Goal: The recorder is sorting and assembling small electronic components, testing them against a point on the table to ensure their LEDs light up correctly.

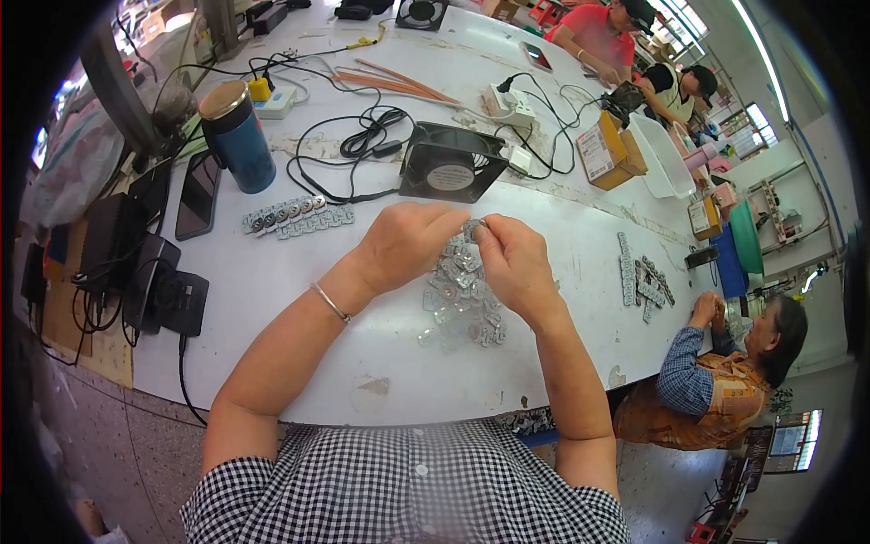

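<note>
My left hand point(412, 238) and my right hand point(518, 263) meet over the white table, fingertips pinched together. Between them is a small silvery metal piece point(472, 230), too small to name more closely; both hands grip it. Below and between my hands lies a loose pile of small shiny metal parts point(464, 292), some of it hidden by my right hand. To the left of my left hand, similar parts lie lined up in close rows point(297, 218), a few with round dark centres. Just beyond my hands stands a black square fan point(451, 163).
A blue tumbler point(241, 136) and a phone point(197, 195) stand at the left, near black devices point(172, 290). Black cables point(372, 136) run across the table's far part. More rows of metal parts point(643, 276) lie at right, near a seated co-worker point(716, 381). A cardboard box point(609, 152) stands farther back.
</note>
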Tool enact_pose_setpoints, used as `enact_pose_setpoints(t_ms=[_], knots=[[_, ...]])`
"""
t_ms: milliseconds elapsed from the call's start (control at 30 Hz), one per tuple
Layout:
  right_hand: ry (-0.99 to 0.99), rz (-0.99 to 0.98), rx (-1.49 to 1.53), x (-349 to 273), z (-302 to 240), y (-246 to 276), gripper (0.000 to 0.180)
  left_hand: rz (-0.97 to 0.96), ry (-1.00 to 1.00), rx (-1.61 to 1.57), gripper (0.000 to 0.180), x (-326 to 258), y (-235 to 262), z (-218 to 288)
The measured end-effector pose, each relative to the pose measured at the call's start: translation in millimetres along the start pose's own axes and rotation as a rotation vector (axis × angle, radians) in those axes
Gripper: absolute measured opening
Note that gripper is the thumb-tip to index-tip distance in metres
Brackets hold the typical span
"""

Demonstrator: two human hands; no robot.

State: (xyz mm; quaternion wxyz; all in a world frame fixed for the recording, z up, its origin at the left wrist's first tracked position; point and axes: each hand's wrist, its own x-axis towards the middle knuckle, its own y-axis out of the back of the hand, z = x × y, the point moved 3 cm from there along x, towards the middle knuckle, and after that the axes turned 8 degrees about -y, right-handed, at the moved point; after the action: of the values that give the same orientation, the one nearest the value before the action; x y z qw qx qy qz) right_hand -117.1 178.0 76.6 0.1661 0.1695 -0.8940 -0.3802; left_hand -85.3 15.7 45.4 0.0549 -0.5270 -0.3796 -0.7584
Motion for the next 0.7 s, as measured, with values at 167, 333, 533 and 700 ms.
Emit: enact_pose_setpoints(t_ms=[167,333,533,700], knots=[[0.008,0.012,-0.001,2,-1,-1,0.015,0.003,0.015,0.008,0.026,-2,-2,-3],[0.054,0.075,-0.027,9,-4,-2,0.015,0.023,0.077,0.026,0.028,-6,-5,-8],[0.097,0.19,-0.062,24,1,-9,0.017,0.058,0.257,-0.059,0.03,-8,-5,-14],[0.086,0.205,-0.054,24,2,-9,0.02,0.015,0.249,-0.08,0.036,-7,-7,-12]])
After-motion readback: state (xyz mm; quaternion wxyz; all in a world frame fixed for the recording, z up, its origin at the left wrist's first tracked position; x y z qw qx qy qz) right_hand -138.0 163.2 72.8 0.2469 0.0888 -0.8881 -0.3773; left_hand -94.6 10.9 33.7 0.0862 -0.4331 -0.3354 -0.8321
